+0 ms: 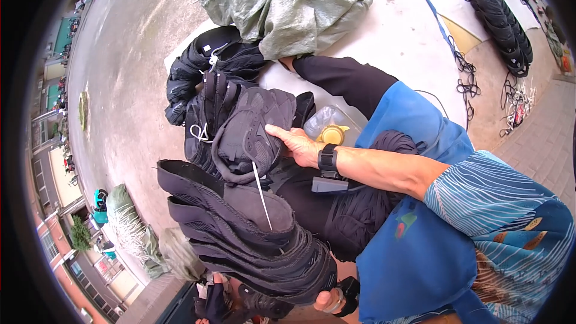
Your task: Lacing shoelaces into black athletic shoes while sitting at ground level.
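My right hand (300, 146) grips the edge of a black shoe upper (255, 126), thumb laid along its side and the other fingers mostly hidden. A taut white cord (260, 189) runs from this upper to a nested stack of black shoe uppers (252, 246). At the stack's lower end, my left hand (328, 301) is closed around it, only a few fingertips showing. Behind the held upper lie more bundles of black uppers (201, 63), tied with white cord. Dark cord or fabric strips (360, 222) lie bunched against my blue apron (414, 258).
A clear plastic jug with a yellow lid (331, 134) stands beside my right wrist. A grey-green woven sack (294, 6) lies beyond my leg. Another bundle of uppers (501, 27) and loose black cords (467, 81) lie far right. Another person (216, 300) is at the lower edge.
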